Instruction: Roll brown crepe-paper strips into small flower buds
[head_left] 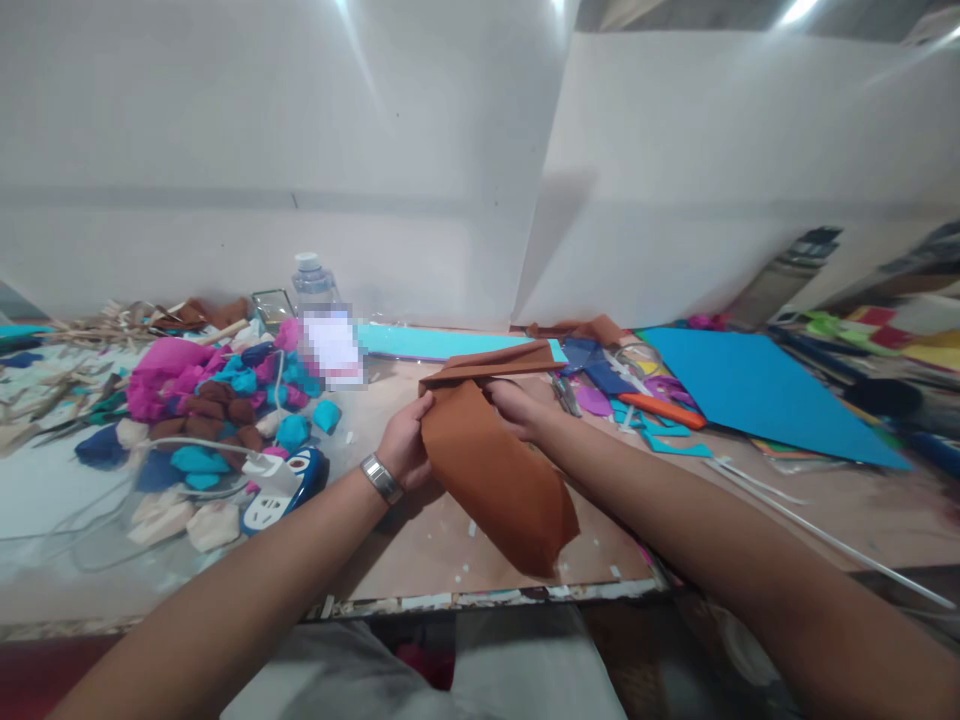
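Observation:
A brown felt sheet (499,470) is held up over the middle of the worktable (450,545), folded at its top with the lower end hanging toward me. My left hand (405,445), with a metal watch on the wrist, pinches the sheet's left edge. On the sheet's upper right edge my right hand (517,405) is closed, its fingers partly behind the fold.
A heap of pink, blue and brown felt pieces (217,400) and a power strip (281,490) lie left. A water bottle (315,290) stands behind. Right lie a large blue sheet (757,390), an orange-handled cutter (664,410), scraps and a thin rod (825,535). White panels wall the back.

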